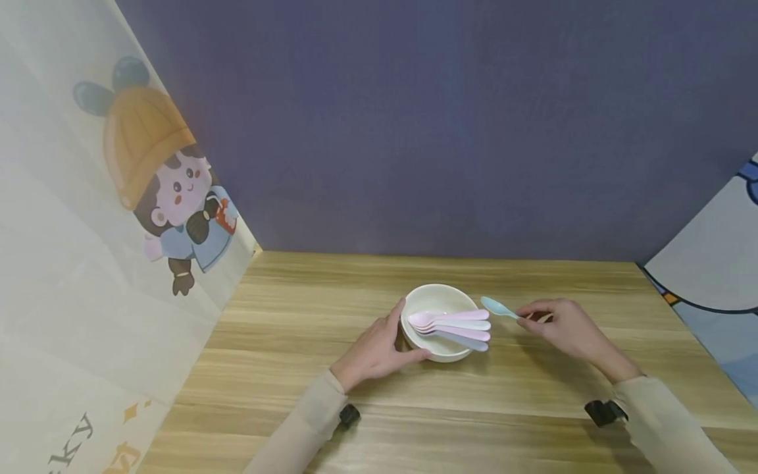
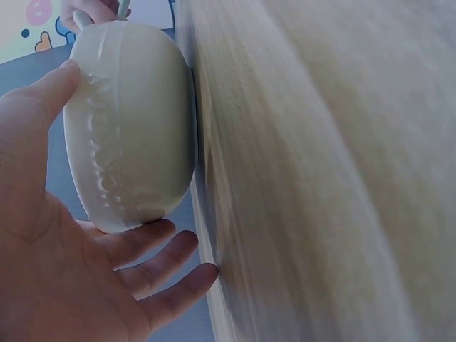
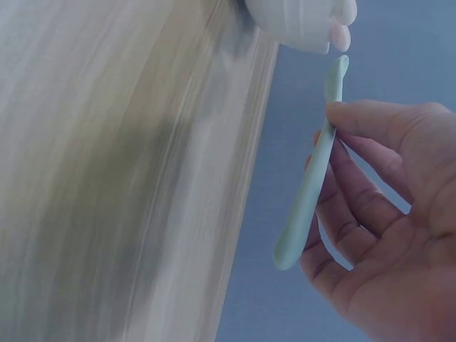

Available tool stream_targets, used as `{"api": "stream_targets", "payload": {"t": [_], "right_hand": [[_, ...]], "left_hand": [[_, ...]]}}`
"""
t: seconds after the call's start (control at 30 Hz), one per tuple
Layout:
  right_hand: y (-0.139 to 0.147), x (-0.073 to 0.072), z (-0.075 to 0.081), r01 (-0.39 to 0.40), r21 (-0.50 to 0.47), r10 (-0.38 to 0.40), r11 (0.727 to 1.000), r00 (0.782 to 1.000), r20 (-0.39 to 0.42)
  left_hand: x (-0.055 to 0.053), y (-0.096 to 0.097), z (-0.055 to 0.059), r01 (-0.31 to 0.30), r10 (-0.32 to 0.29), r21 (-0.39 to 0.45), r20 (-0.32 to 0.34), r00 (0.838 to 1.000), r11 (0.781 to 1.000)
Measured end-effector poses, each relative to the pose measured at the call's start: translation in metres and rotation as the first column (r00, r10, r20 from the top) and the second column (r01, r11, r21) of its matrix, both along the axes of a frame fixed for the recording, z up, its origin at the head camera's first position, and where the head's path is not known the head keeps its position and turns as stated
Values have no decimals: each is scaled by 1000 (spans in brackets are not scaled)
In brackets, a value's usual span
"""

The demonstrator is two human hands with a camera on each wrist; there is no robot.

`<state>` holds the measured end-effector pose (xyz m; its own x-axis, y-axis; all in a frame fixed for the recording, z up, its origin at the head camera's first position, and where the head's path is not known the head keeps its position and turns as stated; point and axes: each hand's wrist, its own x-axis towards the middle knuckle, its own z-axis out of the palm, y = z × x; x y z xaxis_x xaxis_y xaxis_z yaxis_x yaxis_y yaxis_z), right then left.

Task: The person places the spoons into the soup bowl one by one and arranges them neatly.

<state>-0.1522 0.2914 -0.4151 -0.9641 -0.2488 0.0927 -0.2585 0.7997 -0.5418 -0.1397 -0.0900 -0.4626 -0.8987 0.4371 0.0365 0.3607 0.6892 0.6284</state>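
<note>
A white bowl [image 1: 424, 299] stands on the wooden table, and my left hand [image 1: 379, 347] holds it by its left side. In the left wrist view, the thumb lies at the rim of the bowl [image 2: 135, 121] and the fingers reach round its lower wall, which has raised patterning. Several spoons [image 1: 458, 326], pink, white and lilac, lie in the bowl with their handles sticking out over the right rim. Just right of them, my right hand [image 1: 570, 328] pinches a pale green-blue spoon [image 3: 313, 189] between thumb and fingers, its scoop end pointing left at the bowl.
The wood-grain table [image 1: 308, 296] runs back to a dark blue panel [image 1: 414, 131]. A pale panel with a cartoon figure [image 1: 177, 191] rises on the left, and another printed panel [image 1: 710, 263] on the right. Each wrist carries a small black device [image 1: 605, 413].
</note>
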Motion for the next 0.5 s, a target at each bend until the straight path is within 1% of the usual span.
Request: {"api": "stream_targets", "payload": {"t": [0.23, 0.5], "right_hand": [[-5, -3, 1, -12, -6, 13, 1000, 1000, 10], [-9, -6, 2, -19, -11, 19, 1000, 1000, -9]], "left_hand": [[-1, 1, -1, -5, 5, -8, 4, 1000, 1000], [0, 1, 0, -2, 2, -7, -5, 1000, 1000]]}}
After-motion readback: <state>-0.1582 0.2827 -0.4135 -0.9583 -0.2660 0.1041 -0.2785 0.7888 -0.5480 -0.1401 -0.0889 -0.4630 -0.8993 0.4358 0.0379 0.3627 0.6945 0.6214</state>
